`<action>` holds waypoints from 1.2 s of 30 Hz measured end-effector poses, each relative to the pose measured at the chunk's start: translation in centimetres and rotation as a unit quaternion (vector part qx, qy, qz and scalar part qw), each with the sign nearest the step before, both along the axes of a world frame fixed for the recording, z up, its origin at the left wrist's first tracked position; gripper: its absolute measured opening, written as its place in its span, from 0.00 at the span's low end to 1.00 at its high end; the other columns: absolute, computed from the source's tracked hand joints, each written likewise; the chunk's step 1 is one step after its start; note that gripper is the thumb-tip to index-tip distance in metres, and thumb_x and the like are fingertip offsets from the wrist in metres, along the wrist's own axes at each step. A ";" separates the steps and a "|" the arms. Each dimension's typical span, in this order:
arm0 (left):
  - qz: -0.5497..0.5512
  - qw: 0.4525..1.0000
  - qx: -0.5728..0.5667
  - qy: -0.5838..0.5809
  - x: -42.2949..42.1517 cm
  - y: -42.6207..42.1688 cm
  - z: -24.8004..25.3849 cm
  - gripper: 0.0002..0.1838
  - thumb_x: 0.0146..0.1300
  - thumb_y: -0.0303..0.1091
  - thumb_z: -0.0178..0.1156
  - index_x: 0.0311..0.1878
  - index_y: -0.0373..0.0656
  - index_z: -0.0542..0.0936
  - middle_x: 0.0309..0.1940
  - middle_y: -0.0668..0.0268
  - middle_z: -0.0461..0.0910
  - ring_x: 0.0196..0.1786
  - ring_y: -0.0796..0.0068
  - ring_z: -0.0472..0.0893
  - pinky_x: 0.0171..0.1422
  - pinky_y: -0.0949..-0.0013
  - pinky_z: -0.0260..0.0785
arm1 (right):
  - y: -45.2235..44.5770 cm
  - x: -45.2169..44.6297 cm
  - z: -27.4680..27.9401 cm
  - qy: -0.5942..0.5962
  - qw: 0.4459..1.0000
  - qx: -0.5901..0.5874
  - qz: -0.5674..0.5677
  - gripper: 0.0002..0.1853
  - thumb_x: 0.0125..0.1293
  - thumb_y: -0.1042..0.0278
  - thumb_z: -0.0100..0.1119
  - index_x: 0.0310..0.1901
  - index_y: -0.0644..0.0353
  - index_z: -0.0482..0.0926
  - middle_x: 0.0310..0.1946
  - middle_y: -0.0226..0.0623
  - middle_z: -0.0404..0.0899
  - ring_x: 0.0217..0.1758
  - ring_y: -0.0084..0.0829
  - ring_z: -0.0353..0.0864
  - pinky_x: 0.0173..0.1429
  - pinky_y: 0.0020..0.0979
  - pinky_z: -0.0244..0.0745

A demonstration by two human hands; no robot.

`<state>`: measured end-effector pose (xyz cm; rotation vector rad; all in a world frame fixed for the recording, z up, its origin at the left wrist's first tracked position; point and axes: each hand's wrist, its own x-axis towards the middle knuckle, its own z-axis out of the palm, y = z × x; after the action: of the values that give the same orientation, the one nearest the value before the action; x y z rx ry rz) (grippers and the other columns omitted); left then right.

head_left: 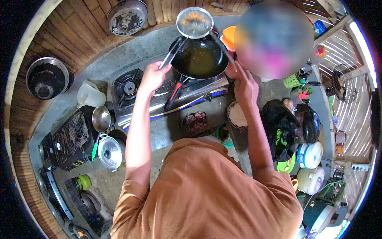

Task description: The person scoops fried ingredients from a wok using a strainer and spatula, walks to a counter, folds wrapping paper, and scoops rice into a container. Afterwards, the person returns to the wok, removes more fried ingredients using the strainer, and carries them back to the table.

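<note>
My left hand [154,76] is closed on the handle of a round mesh strainer [195,22], which is raised above the far rim of a black wok [199,59]. Small orange-brown pieces lie in the strainer. Yellowish oil or liquid shows in the wok, which sits on the right side of a silver gas stove [159,97]. My right hand [246,85] grips a long, thin metal utensil [225,51] that slants up to the strainer's right edge. The utensil's far end is hard to make out.
The stove's left burner [129,88] holds no pan. A white pitcher [91,95] and a lidded pot [109,152] are at the left. Near my right arm are a bowl of pale grains [238,114] and a black bag [274,119]. Orange containers [229,38] stand behind the wok.
</note>
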<state>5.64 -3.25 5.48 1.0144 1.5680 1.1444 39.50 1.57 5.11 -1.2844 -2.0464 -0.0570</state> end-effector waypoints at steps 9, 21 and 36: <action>0.006 0.995 -0.096 -0.021 -0.4 0.1 -6.1 0.10 0.73 0.38 0.63 0.39 0.43 0.77 0.17 0.78 0.66 0.16 0.85 0.61 0.18 0.72 0.50 | 0.2 0.5 -3.2 0.010 0.997 -0.072 0.031 0.20 0.73 0.69 0.57 0.65 0.47 0.80 0.44 0.49 0.83 0.41 0.55 0.85 0.43 0.50 0.80; -0.003 0.995 -0.097 -0.007 -0.1 -0.3 -5.0 0.10 0.73 0.40 0.64 0.39 0.47 0.77 0.17 0.80 0.63 0.17 0.86 0.59 0.20 0.75 0.51 | 1.8 -0.1 -2.7 -0.071 0.996 -0.012 0.050 0.26 0.68 0.71 0.61 0.67 0.41 0.80 0.37 0.41 0.80 0.34 0.48 0.84 0.36 0.47 0.78; -0.004 0.994 -0.107 -0.023 0.8 -1.1 -4.9 0.10 0.72 0.38 0.64 0.37 0.45 0.78 0.16 0.79 0.64 0.18 0.86 0.62 0.20 0.72 0.51 | -0.2 1.2 -3.9 -0.122 0.992 -0.020 0.022 0.34 0.62 0.79 0.58 0.71 0.40 0.75 0.40 0.38 0.78 0.36 0.44 0.84 0.36 0.44 0.81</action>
<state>6.43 -4.31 0.56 0.8453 1.6101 0.9638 40.69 1.37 1.25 -1.3108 -2.2927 -0.1617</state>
